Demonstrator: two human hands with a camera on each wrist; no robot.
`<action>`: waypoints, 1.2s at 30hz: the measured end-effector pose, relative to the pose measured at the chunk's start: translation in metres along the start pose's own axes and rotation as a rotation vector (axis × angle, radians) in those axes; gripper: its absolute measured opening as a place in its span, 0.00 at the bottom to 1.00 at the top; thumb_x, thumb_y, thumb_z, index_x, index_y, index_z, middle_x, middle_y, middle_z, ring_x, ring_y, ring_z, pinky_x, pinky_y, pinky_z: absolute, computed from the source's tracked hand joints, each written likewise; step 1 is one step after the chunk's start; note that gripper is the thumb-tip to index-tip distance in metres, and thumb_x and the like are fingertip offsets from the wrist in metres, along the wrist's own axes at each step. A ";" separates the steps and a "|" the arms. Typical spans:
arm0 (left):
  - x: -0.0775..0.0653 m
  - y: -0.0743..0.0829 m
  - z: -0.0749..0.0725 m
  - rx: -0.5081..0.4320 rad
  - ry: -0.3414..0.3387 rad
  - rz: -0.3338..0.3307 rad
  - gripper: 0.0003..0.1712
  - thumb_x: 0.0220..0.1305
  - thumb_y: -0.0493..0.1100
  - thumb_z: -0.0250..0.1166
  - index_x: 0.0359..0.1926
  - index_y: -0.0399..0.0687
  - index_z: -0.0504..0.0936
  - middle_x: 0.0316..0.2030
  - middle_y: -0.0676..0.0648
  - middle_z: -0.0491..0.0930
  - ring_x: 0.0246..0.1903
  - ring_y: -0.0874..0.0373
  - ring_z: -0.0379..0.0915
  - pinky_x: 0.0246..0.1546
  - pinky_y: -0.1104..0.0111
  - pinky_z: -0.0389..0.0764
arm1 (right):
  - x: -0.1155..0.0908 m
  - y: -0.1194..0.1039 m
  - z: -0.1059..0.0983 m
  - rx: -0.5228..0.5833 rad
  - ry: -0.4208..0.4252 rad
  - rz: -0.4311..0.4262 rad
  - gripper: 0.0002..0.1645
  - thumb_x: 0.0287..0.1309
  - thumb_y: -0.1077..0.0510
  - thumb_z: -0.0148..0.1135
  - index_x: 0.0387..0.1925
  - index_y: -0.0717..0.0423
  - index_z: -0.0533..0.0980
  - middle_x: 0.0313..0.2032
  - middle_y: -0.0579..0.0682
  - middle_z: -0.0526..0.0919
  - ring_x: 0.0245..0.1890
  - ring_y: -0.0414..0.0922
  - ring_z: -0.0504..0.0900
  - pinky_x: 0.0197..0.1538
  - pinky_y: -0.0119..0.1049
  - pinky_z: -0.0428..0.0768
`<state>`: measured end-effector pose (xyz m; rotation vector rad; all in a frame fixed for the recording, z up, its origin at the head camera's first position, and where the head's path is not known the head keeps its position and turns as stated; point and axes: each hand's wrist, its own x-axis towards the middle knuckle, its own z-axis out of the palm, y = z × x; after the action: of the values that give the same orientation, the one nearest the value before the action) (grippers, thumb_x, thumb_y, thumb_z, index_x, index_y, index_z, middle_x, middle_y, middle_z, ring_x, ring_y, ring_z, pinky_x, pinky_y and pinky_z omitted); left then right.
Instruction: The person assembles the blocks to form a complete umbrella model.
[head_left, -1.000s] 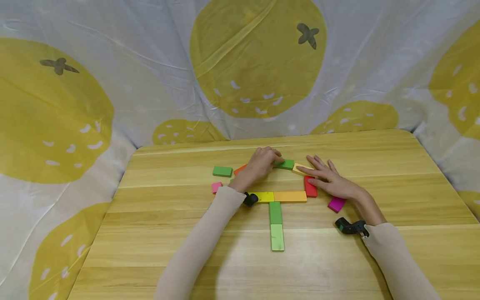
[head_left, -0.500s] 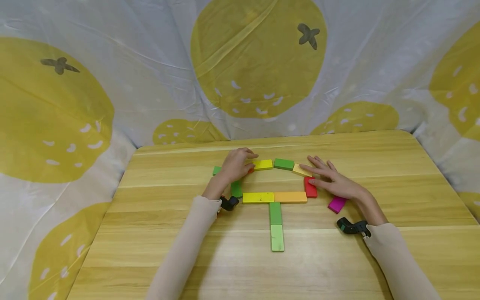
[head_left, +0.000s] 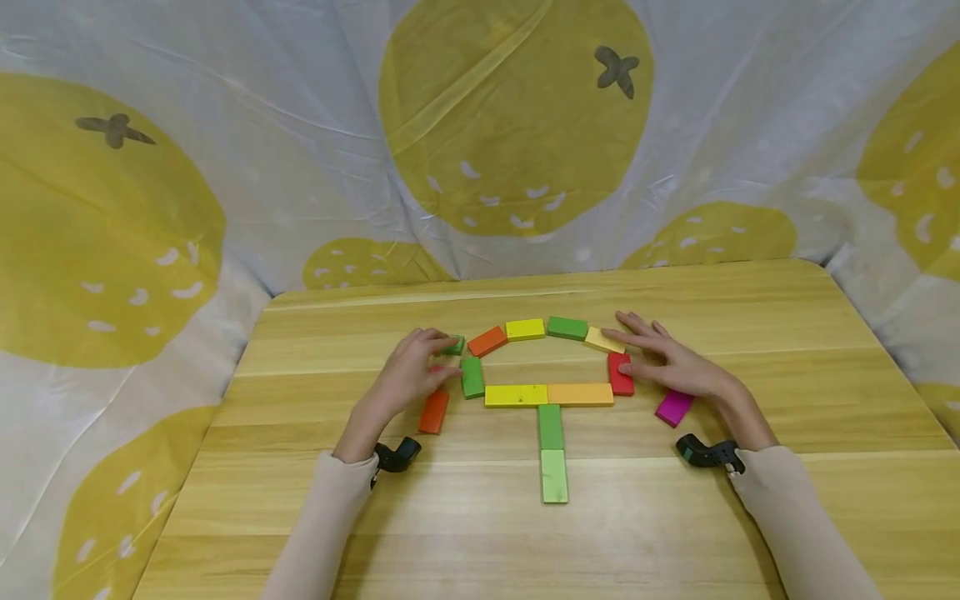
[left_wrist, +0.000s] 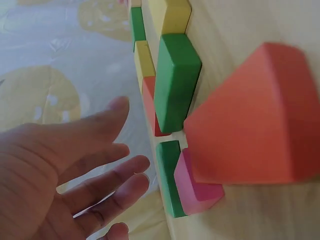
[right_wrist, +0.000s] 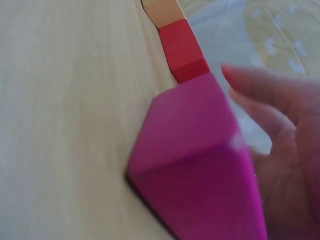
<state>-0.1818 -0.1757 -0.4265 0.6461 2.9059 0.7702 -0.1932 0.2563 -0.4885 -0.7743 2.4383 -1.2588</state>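
My left hand (head_left: 411, 371) hovers over the loose blocks left of the arch, fingers spread and holding nothing. Its fingertips overlap a green block (head_left: 453, 345); a pink block (left_wrist: 200, 190) is mostly hidden beneath it in the head view. An orange-red block (head_left: 433, 412) lies just below that hand. Fingers of my right hand (head_left: 671, 367) stretch over a cream block (head_left: 600, 339) and a red block (head_left: 619, 385) at the arch's right end. Green (head_left: 472, 377), orange (head_left: 488, 341), yellow (head_left: 525, 329) and green (head_left: 567, 327) blocks curve along the rest.
A yellow block (head_left: 516, 395) and a light orange block (head_left: 581, 394) form a straight row under the arch. Green (head_left: 550, 427) and pale green (head_left: 554, 477) blocks run down from it like a stem. A purple block (head_left: 673, 410) lies below my right hand.
My left hand has moved left from the top of the arch to the loose blocks, uncovering the yellow, orange and green arch blocks. My right hand has stayed nearly still.
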 end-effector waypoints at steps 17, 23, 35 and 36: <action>-0.016 0.001 0.016 -0.014 -0.031 0.034 0.35 0.56 0.42 0.79 0.64 0.37 0.81 0.55 0.40 0.82 0.49 0.46 0.77 0.79 0.44 0.55 | -0.007 0.002 -0.002 0.022 0.002 0.010 0.32 0.60 0.54 0.75 0.66 0.47 0.79 0.84 0.56 0.44 0.83 0.62 0.29 0.76 0.73 0.28; -0.015 0.000 0.019 -0.010 -0.045 0.019 0.36 0.57 0.41 0.79 0.66 0.37 0.80 0.57 0.40 0.82 0.57 0.42 0.77 0.74 0.43 0.63 | -0.006 0.002 -0.001 0.020 0.038 0.039 0.31 0.56 0.53 0.79 0.62 0.44 0.82 0.83 0.53 0.48 0.82 0.66 0.32 0.75 0.76 0.34; -0.013 -0.002 0.023 -0.028 -0.022 0.010 0.37 0.53 0.42 0.81 0.64 0.37 0.81 0.53 0.42 0.83 0.52 0.45 0.77 0.65 0.48 0.71 | -0.004 0.002 -0.002 0.027 0.067 0.036 0.29 0.53 0.53 0.81 0.58 0.44 0.85 0.82 0.53 0.54 0.83 0.64 0.36 0.72 0.79 0.39; -0.013 -0.002 0.023 -0.027 -0.018 0.007 0.37 0.53 0.42 0.81 0.64 0.37 0.81 0.52 0.42 0.83 0.50 0.46 0.76 0.62 0.50 0.72 | -0.004 0.003 -0.002 0.026 0.066 0.037 0.29 0.53 0.53 0.80 0.58 0.44 0.85 0.82 0.53 0.53 0.83 0.64 0.36 0.72 0.79 0.38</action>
<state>-0.1669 -0.1723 -0.4485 0.6579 2.8732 0.7981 -0.1919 0.2611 -0.4896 -0.6882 2.4715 -1.3194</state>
